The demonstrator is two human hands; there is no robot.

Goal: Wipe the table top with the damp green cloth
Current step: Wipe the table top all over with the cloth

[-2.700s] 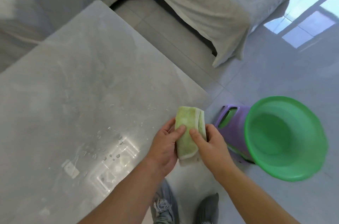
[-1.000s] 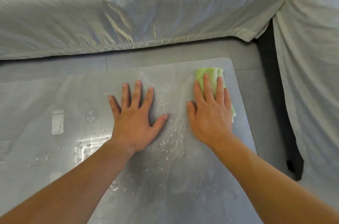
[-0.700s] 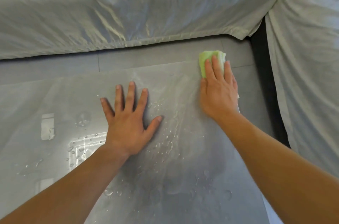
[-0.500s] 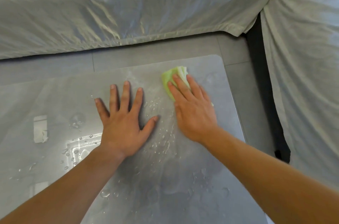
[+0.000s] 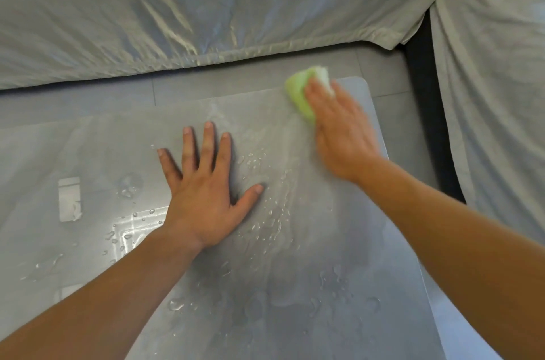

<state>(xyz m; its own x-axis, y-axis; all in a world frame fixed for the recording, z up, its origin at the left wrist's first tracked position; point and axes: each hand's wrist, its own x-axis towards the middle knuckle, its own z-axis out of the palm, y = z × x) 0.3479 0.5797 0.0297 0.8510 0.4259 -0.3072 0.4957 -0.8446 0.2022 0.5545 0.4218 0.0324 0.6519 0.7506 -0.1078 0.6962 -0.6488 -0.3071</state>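
now folded pale-green cloth [image 5: 300, 92] bunched under flat right hand [image 5: 343, 135], blurred; left hand [image 5: 203, 197] spread.

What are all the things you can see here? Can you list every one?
table top: one, grey and glossy, fills the lower middle of the view, with a rounded far right corner
water droplets: many, clear, scattered on the table between and near the hands
green cloth: one, light green, folded, on the table near its far right corner, under the right hand's fingers
sofa cover: pale grey fabric, across the top and down the right side
floor: grey tiles, between table and sofa
left hand: one, flat on the table, fingers spread, holding nothing
right hand: one, blurred, pressing the cloth onto the table
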